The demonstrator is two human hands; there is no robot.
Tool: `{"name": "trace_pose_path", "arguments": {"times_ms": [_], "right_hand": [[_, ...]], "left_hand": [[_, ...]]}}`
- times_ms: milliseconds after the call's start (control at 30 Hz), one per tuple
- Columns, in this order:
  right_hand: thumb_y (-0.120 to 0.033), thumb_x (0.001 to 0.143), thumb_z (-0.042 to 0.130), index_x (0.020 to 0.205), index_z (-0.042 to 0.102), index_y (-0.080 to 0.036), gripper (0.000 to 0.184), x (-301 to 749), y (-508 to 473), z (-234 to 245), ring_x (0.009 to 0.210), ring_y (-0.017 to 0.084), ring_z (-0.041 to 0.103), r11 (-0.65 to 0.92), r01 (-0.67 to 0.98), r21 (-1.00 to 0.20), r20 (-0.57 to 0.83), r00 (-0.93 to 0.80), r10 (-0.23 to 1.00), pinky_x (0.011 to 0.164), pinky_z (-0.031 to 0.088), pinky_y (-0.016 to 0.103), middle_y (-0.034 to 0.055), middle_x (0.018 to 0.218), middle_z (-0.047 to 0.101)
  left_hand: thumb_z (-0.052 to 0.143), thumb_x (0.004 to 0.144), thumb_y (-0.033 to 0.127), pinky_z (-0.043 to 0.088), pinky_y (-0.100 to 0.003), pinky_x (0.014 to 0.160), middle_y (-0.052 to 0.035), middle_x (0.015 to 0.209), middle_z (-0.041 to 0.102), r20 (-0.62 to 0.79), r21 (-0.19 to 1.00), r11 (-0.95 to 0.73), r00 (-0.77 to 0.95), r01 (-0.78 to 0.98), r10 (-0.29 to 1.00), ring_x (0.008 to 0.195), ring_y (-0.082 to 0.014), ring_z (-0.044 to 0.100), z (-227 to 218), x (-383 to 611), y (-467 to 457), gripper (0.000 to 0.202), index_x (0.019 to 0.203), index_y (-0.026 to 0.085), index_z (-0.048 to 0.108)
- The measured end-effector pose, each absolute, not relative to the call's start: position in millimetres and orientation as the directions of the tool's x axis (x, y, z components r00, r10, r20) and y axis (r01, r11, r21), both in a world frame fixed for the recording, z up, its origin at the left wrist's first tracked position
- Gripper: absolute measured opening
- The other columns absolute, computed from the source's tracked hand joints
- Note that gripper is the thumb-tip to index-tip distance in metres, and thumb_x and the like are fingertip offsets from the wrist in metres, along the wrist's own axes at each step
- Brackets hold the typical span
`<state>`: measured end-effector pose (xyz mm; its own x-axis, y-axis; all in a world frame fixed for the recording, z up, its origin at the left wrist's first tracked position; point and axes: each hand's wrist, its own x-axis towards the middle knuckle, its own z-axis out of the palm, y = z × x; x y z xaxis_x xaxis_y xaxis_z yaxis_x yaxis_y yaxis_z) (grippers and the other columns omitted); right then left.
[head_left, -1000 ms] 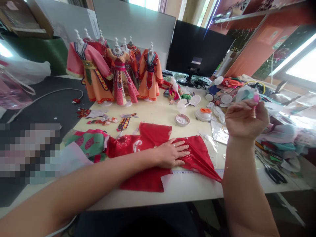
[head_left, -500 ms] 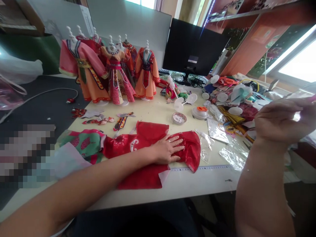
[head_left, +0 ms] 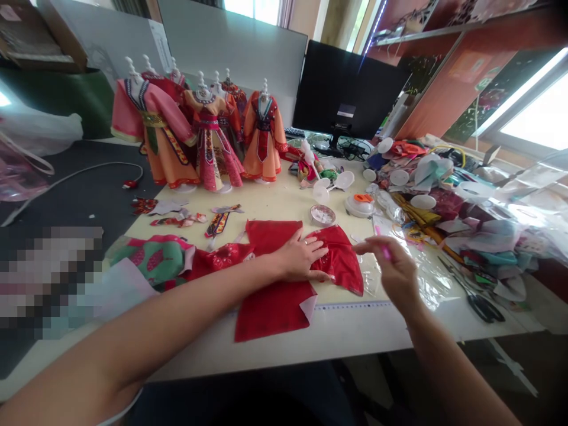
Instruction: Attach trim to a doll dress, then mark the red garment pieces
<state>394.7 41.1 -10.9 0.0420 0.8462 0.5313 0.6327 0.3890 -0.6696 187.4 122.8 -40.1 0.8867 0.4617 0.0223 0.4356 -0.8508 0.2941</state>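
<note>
- Now the right hand (head_left: pixel 396 269) is back near the red cloth (head_left: pixel 276 312) — work seemingly recentres there.
- Its grip curls; whether pinching anything, I cannot tell.
- Left hand (head_left: pixel 298 258) lies spread on the cloth.

Pale table (head_left: pixel 266 204) | grey partition (head_left: pixel 248 47) | orange-red shelving (head_left: pixel 437 94) | bright right-hand window (head_left: pixel 536 109)

Garment workshop, dressed mannequins (head_left: pixel 208 133), fabric scraps (head_left: pixel 474 232)

Red fabric (head_left: pixel 275 307), pale floral print; green cloth (head_left: pixel 163 263), pink motifs, perhaps leaves; monitor (head_left: pixel 350 86) black.
</note>
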Motion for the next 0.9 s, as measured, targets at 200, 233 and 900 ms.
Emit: {"name": "trace_pose_path", "arguments": {"times_ms": [200, 233, 900], "right_hand": [[-0.015, 0.083, 0.044, 0.102, 0.059, -0.019, 0.024, 404.0, 40.3, -47.3, 0.082, 0.024, 0.061, 0.494, 0.866, -0.073, 0.429, -0.42, 0.8, 0.083, 0.048, 0.045, 0.0067, 0.079, 0.067], [-0.015, 0.083, 0.044, 0.103, 0.058, -0.017, 0.025, 406.4, 42.5, -49.3, 0.083, 0.025, 0.061, 0.494, 0.87, -0.004, 0.427, -0.445, 0.787, 0.086, 0.046, 0.046, 0.0076, 0.079, 0.067], [-0.022, 0.085, 0.049, 0.092, 0.062, -0.02, 0.015, 445.1, 79.0, -55.3, 0.079, 0.023, 0.061, 0.41, 0.912, -0.016, 0.456, -0.358, 0.815, 0.091, 0.042, 0.045, 0.0061, 0.075, 0.066]], "left_hand": [[0.029, 0.086, 0.069, 0.0, -0.052, 0.113, -0.014, 0.148, 0.031, 0.056, 0.363, -0.841, 0.892, 0.401, 0.449, 0.14, -0.0256, 0.023, -47.6, 178.7, 122.4, 0.081, 0.144, 0.013, 0.026], [0.029, 0.085, 0.069, -0.001, -0.051, 0.113, -0.0136, 0.149, 0.03, 0.067, 0.371, -0.846, 0.897, 0.384, 0.436, 0.14, -0.0251, 0.022, -47.7, 176.2, 122.6, 0.082, 0.145, 0.013, 0.024], [0.033, 0.08, 0.074, 0.008, -0.051, 0.112, -0.0187, 0.147, 0.031, 0.088, 0.148, -0.786, 0.783, 0.601, 0.615, 0.138, -0.0319, 0.025, -59.2, 102.2, 81.6, 0.09, 0.144, 0.012, 0.026]]}}
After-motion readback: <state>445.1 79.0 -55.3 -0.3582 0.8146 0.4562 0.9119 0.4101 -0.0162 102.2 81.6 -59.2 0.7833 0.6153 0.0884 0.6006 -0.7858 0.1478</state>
